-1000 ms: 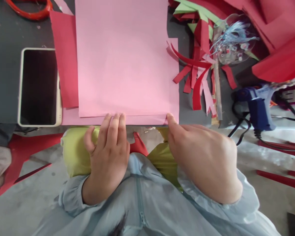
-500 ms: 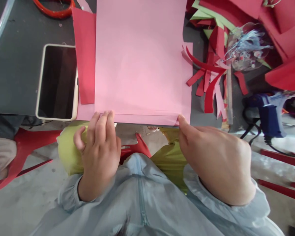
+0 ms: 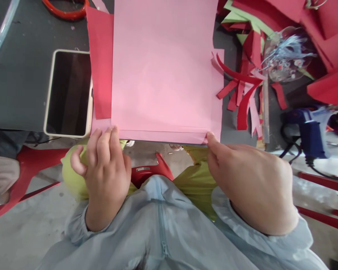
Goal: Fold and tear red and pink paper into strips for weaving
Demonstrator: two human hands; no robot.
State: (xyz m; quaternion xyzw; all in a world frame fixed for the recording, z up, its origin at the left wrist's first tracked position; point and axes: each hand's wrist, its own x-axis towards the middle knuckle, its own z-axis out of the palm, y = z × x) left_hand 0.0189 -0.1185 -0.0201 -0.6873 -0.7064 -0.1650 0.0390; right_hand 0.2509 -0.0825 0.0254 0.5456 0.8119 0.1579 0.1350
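A large sheet of pink paper [image 3: 163, 71] lies at the table's near edge, with a narrow folded strip along its lower side. My left hand [image 3: 105, 180] rests its outstretched fingers on the sheet's lower left corner, little finger spread away. At the lower right corner, my right hand [image 3: 250, 183] has its index fingertip on the folded edge; its other fingers are curled and mostly hidden under the hand. More pink paper [image 3: 218, 112] shows beneath the sheet on the right. A red paper piece [image 3: 101, 67] lies along its left side.
A phone [image 3: 69, 93] lies left of the papers, and an orange-red ring-shaped handle [image 3: 69, 13] is behind it. To the right are red paper strips [image 3: 243, 108], a clear dish [image 3: 290, 56] with pale blue threads, and a blue glue gun [image 3: 312, 135] with its cord.
My left hand has slid left along the paper's lower edge to the corner. My right hand stays at the right corner. The whole view has shifted slightly.
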